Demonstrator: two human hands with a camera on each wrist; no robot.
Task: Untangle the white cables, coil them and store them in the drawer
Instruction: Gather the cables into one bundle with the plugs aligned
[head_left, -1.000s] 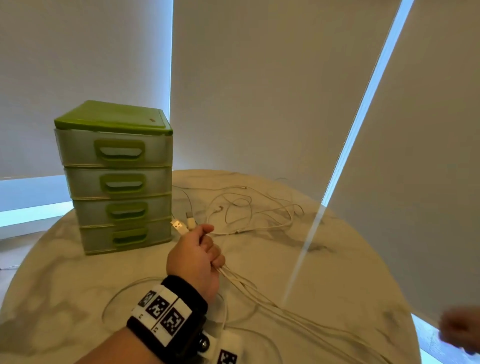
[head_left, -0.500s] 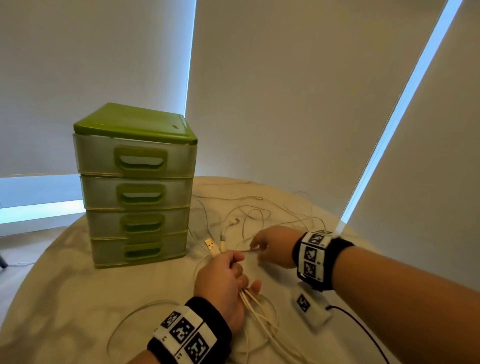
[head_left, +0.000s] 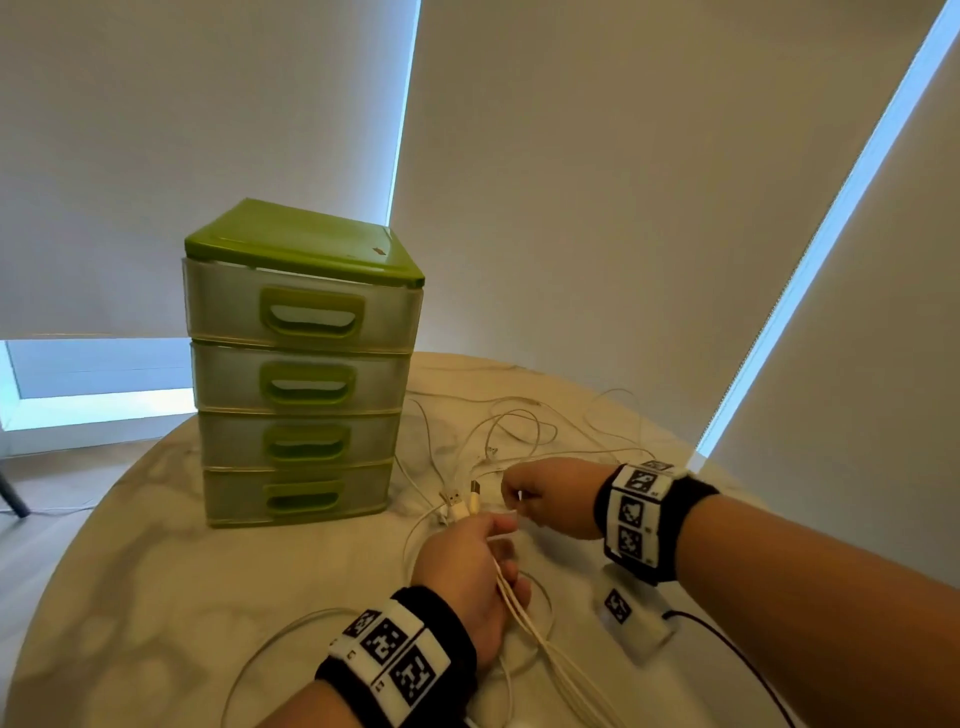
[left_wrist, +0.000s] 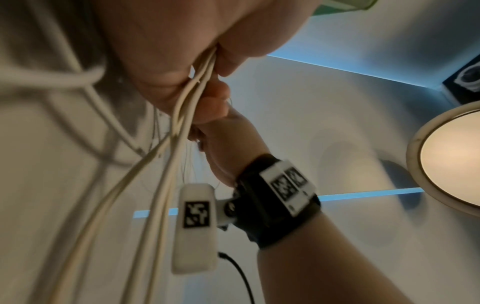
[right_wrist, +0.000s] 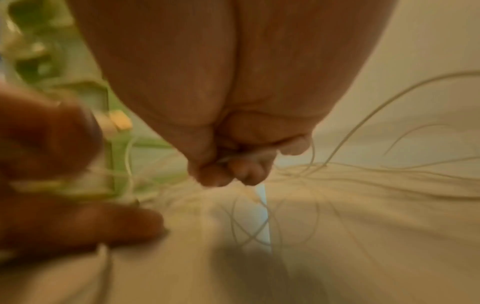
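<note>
Several white cables (head_left: 519, 426) lie tangled on the round marble table (head_left: 156, 597), to the right of a green drawer unit (head_left: 301, 364) whose drawers are all closed. My left hand (head_left: 467, 566) grips a bundle of cable strands (left_wrist: 187, 107), and their USB plugs (head_left: 462, 501) stick out past its fingers. Just beyond it, my right hand (head_left: 550, 499) pinches a thin white cable (right_wrist: 233, 158) between curled fingertips. Loose cable loops (head_left: 270, 654) trail back toward me.
A white tagged block with a black lead (head_left: 631, 623) hangs under my right wrist above the table. Roller blinds (head_left: 623, 182) cover the windows behind the table. The table edge curves close on the right.
My right hand has come in from the far right and now pinches a cable by my left hand. The left hand keeps its grip on the bundle. The view has shifted left.
</note>
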